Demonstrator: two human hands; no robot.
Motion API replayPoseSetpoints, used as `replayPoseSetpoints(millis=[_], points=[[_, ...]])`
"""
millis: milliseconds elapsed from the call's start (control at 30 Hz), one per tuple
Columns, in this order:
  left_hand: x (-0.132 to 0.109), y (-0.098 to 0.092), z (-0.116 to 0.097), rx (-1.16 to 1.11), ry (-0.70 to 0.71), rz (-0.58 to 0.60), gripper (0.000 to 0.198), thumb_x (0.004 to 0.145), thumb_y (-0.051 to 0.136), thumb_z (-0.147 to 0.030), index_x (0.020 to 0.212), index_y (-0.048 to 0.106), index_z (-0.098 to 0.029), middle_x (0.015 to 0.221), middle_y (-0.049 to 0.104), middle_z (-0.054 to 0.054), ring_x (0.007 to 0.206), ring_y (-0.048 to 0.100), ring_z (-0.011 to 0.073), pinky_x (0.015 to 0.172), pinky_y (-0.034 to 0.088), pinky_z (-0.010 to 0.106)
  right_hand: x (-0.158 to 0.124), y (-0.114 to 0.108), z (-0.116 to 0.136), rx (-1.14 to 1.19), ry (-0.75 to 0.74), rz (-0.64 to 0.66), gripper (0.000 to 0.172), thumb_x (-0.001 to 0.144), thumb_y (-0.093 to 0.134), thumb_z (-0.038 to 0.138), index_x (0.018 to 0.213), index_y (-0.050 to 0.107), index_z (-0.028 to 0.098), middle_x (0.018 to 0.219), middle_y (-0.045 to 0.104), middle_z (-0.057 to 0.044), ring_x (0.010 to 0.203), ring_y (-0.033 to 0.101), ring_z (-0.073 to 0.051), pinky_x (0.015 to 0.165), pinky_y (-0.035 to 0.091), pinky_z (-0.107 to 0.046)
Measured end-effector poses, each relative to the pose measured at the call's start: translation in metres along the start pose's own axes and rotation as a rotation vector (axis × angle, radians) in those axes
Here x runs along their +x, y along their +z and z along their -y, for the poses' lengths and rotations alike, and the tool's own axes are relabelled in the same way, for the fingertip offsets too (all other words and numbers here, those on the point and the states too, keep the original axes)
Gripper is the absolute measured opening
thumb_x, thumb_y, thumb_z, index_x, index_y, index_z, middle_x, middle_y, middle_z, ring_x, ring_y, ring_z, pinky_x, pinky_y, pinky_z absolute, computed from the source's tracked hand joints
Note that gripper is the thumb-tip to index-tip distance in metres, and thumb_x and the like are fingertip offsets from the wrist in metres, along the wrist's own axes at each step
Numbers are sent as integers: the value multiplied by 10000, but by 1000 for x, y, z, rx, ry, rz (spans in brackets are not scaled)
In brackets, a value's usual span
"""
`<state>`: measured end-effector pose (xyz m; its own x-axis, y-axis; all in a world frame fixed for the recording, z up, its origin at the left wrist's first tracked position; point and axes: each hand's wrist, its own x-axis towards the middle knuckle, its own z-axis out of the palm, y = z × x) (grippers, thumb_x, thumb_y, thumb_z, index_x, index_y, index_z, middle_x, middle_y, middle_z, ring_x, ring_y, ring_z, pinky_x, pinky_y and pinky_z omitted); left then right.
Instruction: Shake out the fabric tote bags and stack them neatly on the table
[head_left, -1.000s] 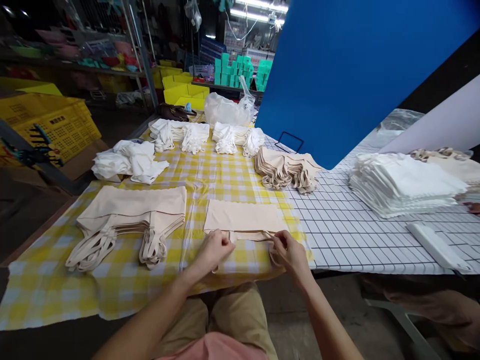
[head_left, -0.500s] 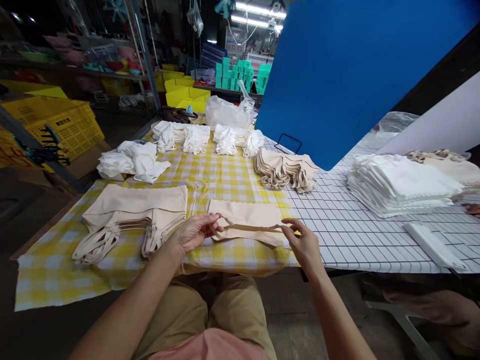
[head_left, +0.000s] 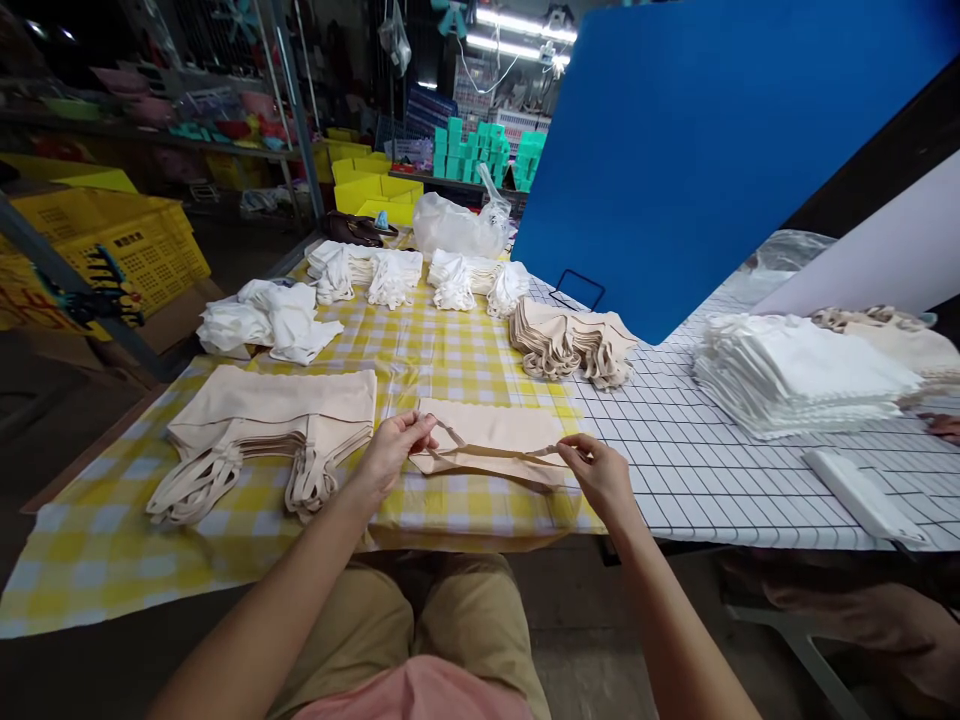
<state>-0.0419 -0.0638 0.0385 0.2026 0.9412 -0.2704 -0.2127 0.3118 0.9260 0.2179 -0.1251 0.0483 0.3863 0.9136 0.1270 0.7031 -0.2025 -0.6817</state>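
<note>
A beige strappy bra top (head_left: pixel 487 425) lies spread on the yellow checked cloth (head_left: pixel 457 515) in front of me. My left hand (head_left: pixel 396 452) pinches one of its thin straps at the left, and my right hand (head_left: pixel 600 474) pinches the other strap at the right. Both straps are drawn outward, and the garment's near edge bows between them. Left of my left hand lies a neat stack of beige bra tops (head_left: pixel 277 400), their straps hanging toward me.
Behind are stacks of white garments (head_left: pixel 390 275) and another beige stack (head_left: pixel 574 335). A blue board (head_left: pixel 697 150) leans over the table at right. Farther right sit a white folded pile (head_left: pixel 799 370), a white elongated object (head_left: pixel 862 495) and another person's hand (head_left: pixel 941 425).
My left hand has moved slightly up and left with its strap, and my right hand slightly left. The straps show more clearly now; the stacks stay in place.
</note>
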Motion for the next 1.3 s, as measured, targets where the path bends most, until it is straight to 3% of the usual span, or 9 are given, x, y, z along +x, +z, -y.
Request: replayPoseSetpoints(millis=[167,300,467,633,900,1067,1200,1300], points=[[17,5,11,-135,29,-23,342,582,710,-402,773,641,-127,499,492,-60,534,529,77,570,390,196,17,11,-10,-113,24,4,247,689,496,390,643,635,192,560,592,-24,558,506,-164,557,341,-262],[28,9,15,-191,51,-75,249,655,668,-324,778,653,-108,508,547,-30,523,538,75,579,408,190,30,24,-20,-190,73,7,213,703,497,336,674,651,191,638,643,-39,634,548,-183,556,341,-254],[42,13,17,-276,-35,-178,107,735,582,-197,732,634,-102,690,660,42,562,604,96,612,462,222,43,37,-26,-241,117,5,194,722,507,300,716,668,193,681,664,-54,669,560,-194,565,335,-257],[52,14,23,-290,-69,-223,89,736,591,-184,756,638,-111,801,679,55,580,627,100,585,471,216,49,46,-27,-275,125,-4,198,739,495,264,753,681,199,727,674,-69,689,568,-190,576,329,-258],[55,13,24,-306,-133,-239,107,770,546,-154,740,634,-101,715,671,47,588,634,106,648,481,231,51,53,-29,-255,140,-15,196,752,482,278,752,663,201,706,651,-61,664,545,-181,574,322,-259],[43,10,17,-279,-91,-146,123,746,584,-215,751,640,-105,740,680,58,650,640,126,697,483,255,48,43,-28,-156,149,-17,205,733,524,349,787,640,189,574,542,-2,558,479,-145,543,318,-251],[10,4,9,-251,-58,-17,226,674,666,-311,769,646,-107,687,676,54,672,629,139,686,468,248,27,18,-22,198,154,75,345,684,580,477,852,607,178,499,355,70,458,370,-105,468,285,-239],[-20,0,12,-208,-94,39,303,657,682,-381,806,640,-120,671,674,45,680,615,135,689,451,242,0,0,-16,359,186,172,399,680,592,514,897,580,179,527,370,73,439,385,-93,445,306,-231]])
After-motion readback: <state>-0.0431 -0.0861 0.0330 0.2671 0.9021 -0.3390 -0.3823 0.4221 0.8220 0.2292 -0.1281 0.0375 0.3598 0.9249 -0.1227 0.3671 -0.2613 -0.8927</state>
